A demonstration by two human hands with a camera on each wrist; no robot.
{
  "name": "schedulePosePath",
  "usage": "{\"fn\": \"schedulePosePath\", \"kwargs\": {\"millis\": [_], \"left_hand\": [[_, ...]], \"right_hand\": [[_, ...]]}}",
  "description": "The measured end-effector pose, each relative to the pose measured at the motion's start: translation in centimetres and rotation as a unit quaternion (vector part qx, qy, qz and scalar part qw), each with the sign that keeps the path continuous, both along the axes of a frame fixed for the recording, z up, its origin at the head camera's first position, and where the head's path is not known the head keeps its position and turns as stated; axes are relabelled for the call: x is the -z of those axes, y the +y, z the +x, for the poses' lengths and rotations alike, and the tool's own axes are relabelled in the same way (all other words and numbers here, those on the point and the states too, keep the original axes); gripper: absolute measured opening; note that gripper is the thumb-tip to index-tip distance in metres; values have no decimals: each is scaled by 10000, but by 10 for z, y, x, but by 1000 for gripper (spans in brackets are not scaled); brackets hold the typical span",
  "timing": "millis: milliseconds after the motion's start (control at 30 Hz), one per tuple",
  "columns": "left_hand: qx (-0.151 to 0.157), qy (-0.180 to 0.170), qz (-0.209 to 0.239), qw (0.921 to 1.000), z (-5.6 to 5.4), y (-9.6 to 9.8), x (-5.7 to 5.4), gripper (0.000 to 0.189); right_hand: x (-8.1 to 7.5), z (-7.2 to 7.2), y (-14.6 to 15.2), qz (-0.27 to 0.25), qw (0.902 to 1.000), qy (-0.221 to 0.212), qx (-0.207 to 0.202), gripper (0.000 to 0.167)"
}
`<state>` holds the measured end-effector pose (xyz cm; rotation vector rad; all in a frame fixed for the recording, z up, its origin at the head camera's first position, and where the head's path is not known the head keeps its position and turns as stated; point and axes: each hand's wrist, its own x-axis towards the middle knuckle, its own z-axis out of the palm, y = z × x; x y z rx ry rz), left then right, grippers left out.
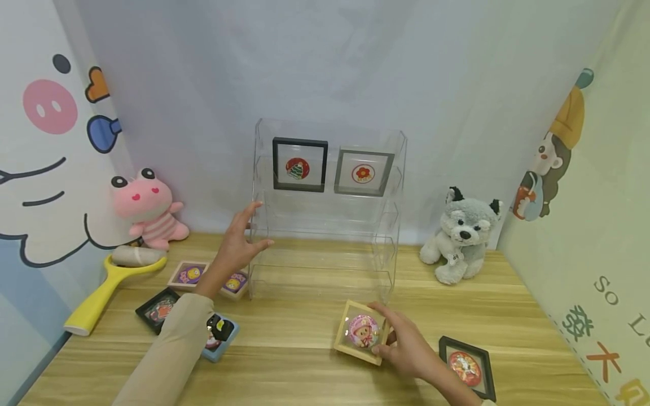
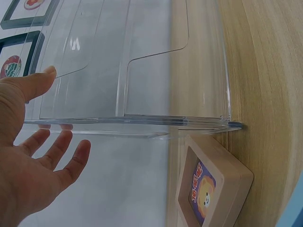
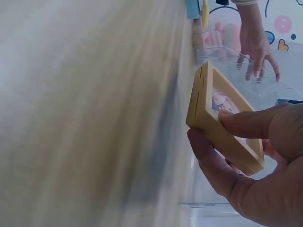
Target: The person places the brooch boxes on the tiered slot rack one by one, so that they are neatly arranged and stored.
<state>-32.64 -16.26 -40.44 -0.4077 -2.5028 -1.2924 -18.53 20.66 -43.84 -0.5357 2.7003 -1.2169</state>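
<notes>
My right hand [image 1: 408,345] holds a light-wood display frame [image 1: 363,331] with a round pink cartoon badge, thumb on the front side and fingers at the back. It is tilted above the table, as the right wrist view shows. My left hand [image 1: 236,243] is at the left side of a clear acrylic tiered rack [image 1: 325,270]. Its thumb is in front of the side panel and its fingers are spread beyond it, not closed on it. On the rack's top tier stand a black frame [image 1: 300,164] with a tree badge and a grey frame [image 1: 363,171] with a red flower badge.
Left on the table lie two wooden frames, one of them [image 2: 213,184] beside the rack, a black frame [image 1: 157,310], a blue frame [image 1: 221,337] and a yellow-handled roller [image 1: 99,296]. A black frame [image 1: 467,367] lies right. A pink plush [image 1: 152,211] and husky plush [image 1: 462,237] flank the rack.
</notes>
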Motion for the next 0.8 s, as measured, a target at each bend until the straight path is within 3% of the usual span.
{"fn": "schedulePosePath", "kwargs": {"millis": [267, 533, 800], "left_hand": [[7, 29, 33, 10000, 0, 0, 0, 86], [6, 28, 25, 10000, -1, -1, 2, 86], [-10, 79, 9, 10000, -1, -2, 2, 87]], "right_hand": [[-30, -22, -9, -196, 9983, 543, -70, 69], [-64, -54, -22, -31, 9835, 1809, -34, 66], [-89, -84, -40, -14, 9751, 2216, 72, 60]]}}
